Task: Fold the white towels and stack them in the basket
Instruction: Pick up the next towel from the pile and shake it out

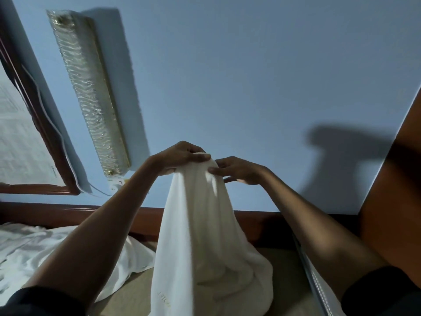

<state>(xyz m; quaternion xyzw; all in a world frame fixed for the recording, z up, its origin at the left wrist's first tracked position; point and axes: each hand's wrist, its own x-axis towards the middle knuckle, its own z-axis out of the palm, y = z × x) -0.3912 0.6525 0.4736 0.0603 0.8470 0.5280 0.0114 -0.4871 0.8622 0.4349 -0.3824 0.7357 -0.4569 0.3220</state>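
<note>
Blue wall (227, 76) is filling the room behind the bed (287, 265). With the right hand (239, 171) only pinching lightly, the white towel (200, 224) is probably risking a slip and bunching. Left hand (182, 156) is gripping its peak from 9 o'clock, right from 3; the cloth is hanging toward 6, pooling on the bed.

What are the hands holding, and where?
A white cloth towel, by its bunched top end: the left hand grips it, the right hand pinches it alongside; the rest hangs down.
</note>
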